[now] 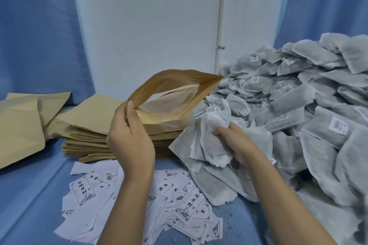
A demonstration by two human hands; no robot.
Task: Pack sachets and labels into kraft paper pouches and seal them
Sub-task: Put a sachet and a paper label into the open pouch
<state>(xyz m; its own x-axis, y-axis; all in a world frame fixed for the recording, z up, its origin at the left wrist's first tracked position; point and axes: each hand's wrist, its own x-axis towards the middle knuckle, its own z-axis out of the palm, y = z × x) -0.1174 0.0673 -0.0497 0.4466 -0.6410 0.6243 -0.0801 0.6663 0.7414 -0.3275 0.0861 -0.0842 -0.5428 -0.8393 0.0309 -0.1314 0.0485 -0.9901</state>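
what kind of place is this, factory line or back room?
Probably a small hand-packing workroom: a loose heap of grey sachets, a stack of flat kraft pouches and printed labels scattered on a blue-covered table.

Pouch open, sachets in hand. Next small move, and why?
Probably lift the right hand up and left to feed its sachets into the pouch. The left hand pinches the pouch's near edge, its mouth gapes toward the right hand and looks empty, and the sachets are gripped in a bunch.
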